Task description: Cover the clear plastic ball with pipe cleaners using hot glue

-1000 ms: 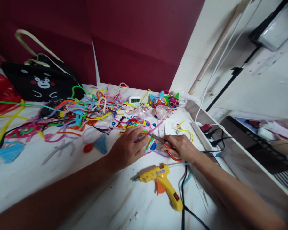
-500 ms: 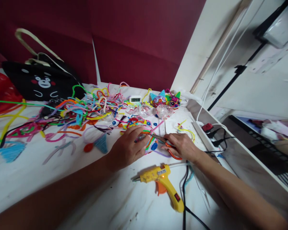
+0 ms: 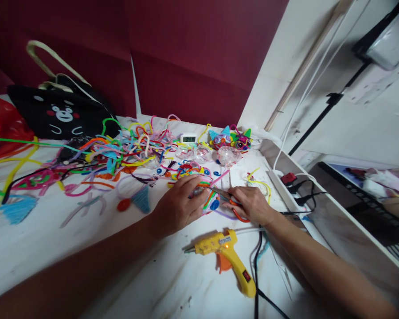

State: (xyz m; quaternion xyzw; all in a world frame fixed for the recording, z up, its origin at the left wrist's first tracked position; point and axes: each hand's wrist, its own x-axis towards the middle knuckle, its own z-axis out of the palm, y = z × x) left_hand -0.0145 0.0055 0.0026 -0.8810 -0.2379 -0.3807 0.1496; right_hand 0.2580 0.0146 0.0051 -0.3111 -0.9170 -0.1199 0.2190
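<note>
My right hand (image 3: 251, 204) is closed around orange-handled scissors (image 3: 240, 214), their blades pointing left toward my other hand. My left hand (image 3: 179, 201) is closed on a colourful pipe-cleaner piece (image 3: 209, 201) with green, orange and white strands, partly hidden by my fingers. The scissor tips meet this piece near my left fingertips; whether the blades are parted I cannot tell. A pink pipe cleaner (image 3: 220, 178) sticks up to the right just behind it. A blue coil (image 3: 214, 204) shows at its lower right side.
A yellow hot glue gun (image 3: 224, 248) lies in front of my hands, its cable (image 3: 257, 266) beside it. Tangled pipe cleaners (image 3: 119, 148) spread across the left. Clear domes (image 3: 228, 156), a small digital clock (image 3: 188, 138) and decorated animal heads (image 3: 242, 141) stand behind. A power strip (image 3: 287, 190) sits right.
Both hands stay nearly in place, with the scissors still at the piece. The whole view has shifted very slightly.
</note>
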